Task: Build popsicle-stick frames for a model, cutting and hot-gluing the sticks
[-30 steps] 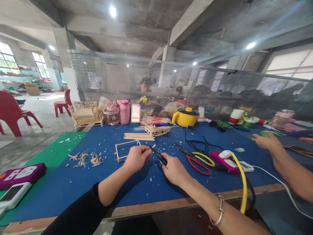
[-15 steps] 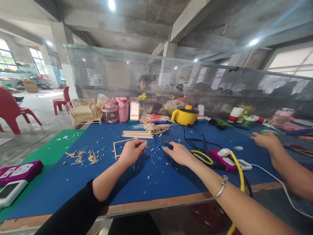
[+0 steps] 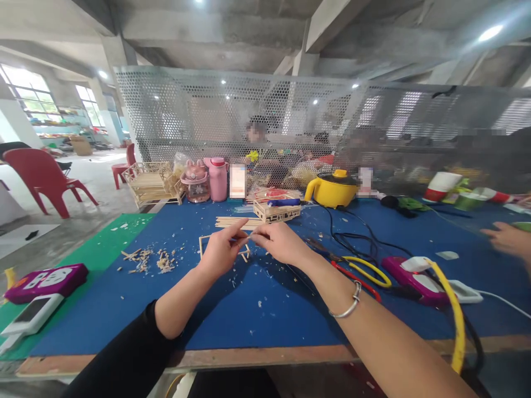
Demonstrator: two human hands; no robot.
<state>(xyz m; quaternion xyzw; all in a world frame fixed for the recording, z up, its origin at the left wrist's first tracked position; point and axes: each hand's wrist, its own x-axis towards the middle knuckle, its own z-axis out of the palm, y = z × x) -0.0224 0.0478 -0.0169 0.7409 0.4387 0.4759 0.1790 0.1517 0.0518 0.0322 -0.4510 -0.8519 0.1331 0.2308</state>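
Note:
My left hand (image 3: 224,249) and my right hand (image 3: 282,243) meet at the fingertips above the blue mat (image 3: 232,326). Each is closed in a pinch, and what they hold is too small to name. Just behind and under my left hand lies a thin wooden frame (image 3: 201,246), partly hidden by the fingers. Beyond the hands are a bundle of wooden sticks (image 3: 226,222) and a small wooden lattice piece (image 3: 282,213) with a blue tool (image 3: 284,202) on it. Red-handled pliers (image 3: 359,282) rest beside my right wrist.
Wood scraps (image 3: 166,261) lie at left. A yellow pot (image 3: 335,189), pink bottle (image 3: 217,179) and stacked wooden racks (image 3: 153,182) line the back, before a perforated metal screen (image 3: 199,116). Cables and a purple power strip (image 3: 415,282) are at right, with another person's hand (image 3: 508,237) beyond.
My right hand has let go of the dark-tipped tool and moved left to meet my left hand. Red-handled pliers now lie on the mat. The view has turned slightly left.

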